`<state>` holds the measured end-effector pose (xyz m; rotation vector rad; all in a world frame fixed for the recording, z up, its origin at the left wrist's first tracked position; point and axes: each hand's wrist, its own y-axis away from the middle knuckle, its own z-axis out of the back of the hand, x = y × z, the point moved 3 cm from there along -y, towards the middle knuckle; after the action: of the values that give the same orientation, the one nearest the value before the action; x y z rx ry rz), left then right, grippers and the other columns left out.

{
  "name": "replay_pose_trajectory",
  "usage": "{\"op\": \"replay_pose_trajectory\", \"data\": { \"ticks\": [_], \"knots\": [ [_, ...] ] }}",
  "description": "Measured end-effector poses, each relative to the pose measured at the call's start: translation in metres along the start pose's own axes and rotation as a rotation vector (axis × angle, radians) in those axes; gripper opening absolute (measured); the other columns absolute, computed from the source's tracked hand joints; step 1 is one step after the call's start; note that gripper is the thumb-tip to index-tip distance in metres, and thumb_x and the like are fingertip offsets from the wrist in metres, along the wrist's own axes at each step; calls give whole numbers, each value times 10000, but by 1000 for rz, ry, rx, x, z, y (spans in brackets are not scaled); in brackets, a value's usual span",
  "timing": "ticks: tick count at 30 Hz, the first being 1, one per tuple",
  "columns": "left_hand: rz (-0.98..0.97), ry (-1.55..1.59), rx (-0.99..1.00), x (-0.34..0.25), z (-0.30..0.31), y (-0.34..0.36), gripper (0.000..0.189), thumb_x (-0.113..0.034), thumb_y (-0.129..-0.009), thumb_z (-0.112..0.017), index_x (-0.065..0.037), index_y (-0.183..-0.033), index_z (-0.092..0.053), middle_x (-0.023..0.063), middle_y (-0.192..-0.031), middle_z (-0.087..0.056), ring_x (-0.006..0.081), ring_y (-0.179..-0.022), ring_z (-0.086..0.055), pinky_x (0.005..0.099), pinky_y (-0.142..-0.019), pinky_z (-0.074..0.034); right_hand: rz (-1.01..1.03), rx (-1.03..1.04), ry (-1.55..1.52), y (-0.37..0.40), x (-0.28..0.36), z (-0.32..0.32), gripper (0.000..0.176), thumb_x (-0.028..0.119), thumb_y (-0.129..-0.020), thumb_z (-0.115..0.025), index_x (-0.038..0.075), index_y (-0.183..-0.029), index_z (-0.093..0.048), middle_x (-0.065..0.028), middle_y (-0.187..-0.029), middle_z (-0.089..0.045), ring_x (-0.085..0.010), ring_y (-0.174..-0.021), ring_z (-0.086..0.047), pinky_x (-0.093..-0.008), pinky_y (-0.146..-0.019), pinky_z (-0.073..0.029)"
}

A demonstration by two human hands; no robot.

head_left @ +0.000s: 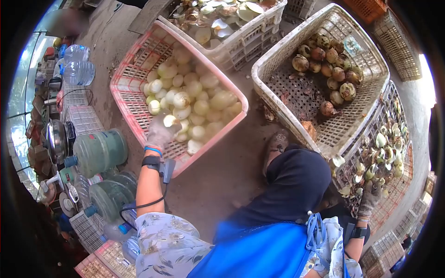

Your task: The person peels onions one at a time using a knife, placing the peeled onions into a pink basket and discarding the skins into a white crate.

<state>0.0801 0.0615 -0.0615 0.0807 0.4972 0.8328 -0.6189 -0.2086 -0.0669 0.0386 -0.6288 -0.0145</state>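
My left hand (161,133), in a pale glove and blurred, reaches over the near left side of the pink-rimmed crate (123,82). Peeled onions (191,99) fill much of that crate, and one peeled onion (172,122) is right at my fingertips. Whether the fingers grip it I cannot make out. Far to the right, my right hand (370,198) in a dirty knit glove is beside onion peelings (384,153) on a crate. Its fingers look curled, but what they hold is hidden. Unpeeled onions (330,65) lie at the far end of the white crate (278,99).
Another crate (248,34) heaped with peelings stands at the back. Large water bottles (99,149), clear jugs (78,72) and small crates line the left side. My knee (299,178) is between the crates, and more crates (397,44) stand at the far right.
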Motion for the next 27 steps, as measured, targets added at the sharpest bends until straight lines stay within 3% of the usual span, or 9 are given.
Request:
{"op": "replay_pose_trajectory", "data": {
  "ticks": [3,5,7,9,11,13,19,24,27],
  "knots": [
    [-165,-157,225,-18,-26,13,362,-215,-714,-714,-8,-988,-599,226,-958,-625,392,-948,-596,430,-849,-491,-66,-18,8,0,-9,-4,267,160,-937,-620,-15,-1139,-620,-88,-1056,-679,-169,-951,-614,-309,-864,-476],
    [-263,-316,554,52,-77,17,317,-229,-766,-664,-24,-1001,-608,207,-973,-630,387,-961,-596,431,-850,-493,-105,3,-38,3,-1,-7,270,163,-938,-620,-15,-1141,-620,-90,-1063,-679,-168,-957,-610,-305,-865,-473],
    [-146,-353,569,33,-52,16,280,-237,-805,-621,-47,-1011,-632,197,-977,-637,373,-975,-600,433,-839,-501,-88,3,-49,5,-8,-6,286,183,-934,-629,-12,-1142,-621,-87,-1058,-678,-169,-956,-606,-307,-863,-471],
    [-210,-163,510,37,-29,-4,280,-256,-807,-621,-66,-1010,-656,181,-956,-649,358,-950,-616,436,-807,-509,-119,-2,-72,9,11,-9,298,202,-924,-645,-10,-1132,-628,-79,-1051,-679,-169,-948,-608,-313,-857,-474],
    [85,-93,333,42,-18,-35,393,-269,-751,-705,23,-1011,-662,212,-908,-684,325,-857,-667,386,-799,-514,-94,-2,-8,11,15,-9,298,206,-921,-650,-10,-1126,-632,-79,-1049,-679,-169,-947,-608,-316,-858,-475],
    [-2,-250,101,20,-10,-53,464,-274,-705,-740,0,-1063,-635,207,-984,-657,329,-933,-639,409,-838,-504,-72,-7,52,12,21,-10,299,209,-917,-655,-10,-1120,-636,-79,-1047,-679,-170,-945,-609,-319,-859,-476],
    [-309,-796,66,-6,-53,-86,576,-299,-700,-735,-120,-1215,-547,167,-1141,-528,322,-1049,-555,421,-822,-489,-87,23,-107,16,10,-11,248,171,-918,-651,0,-1098,-643,-77,-1032,-674,-156,-949,-604,-304,-862,-472],
    [-602,-714,27,16,-76,-98,252,-186,-785,-595,-121,-1020,-662,106,-976,-614,295,-911,-597,409,-730,-495,-124,23,-61,23,12,0,220,143,-932,-616,9,-1106,-631,-69,-1043,-670,-153,-930,-609,-302,-840,-472],
    [-411,-511,46,35,-80,-116,139,-150,-795,-600,-111,-896,-686,126,-879,-651,308,-821,-625,398,-698,-499,-170,1,-60,26,4,-7,207,133,-928,-621,14,-1097,-634,-61,-1019,-656,-145,-933,-602,-296,-848,-473]
  ]
}}
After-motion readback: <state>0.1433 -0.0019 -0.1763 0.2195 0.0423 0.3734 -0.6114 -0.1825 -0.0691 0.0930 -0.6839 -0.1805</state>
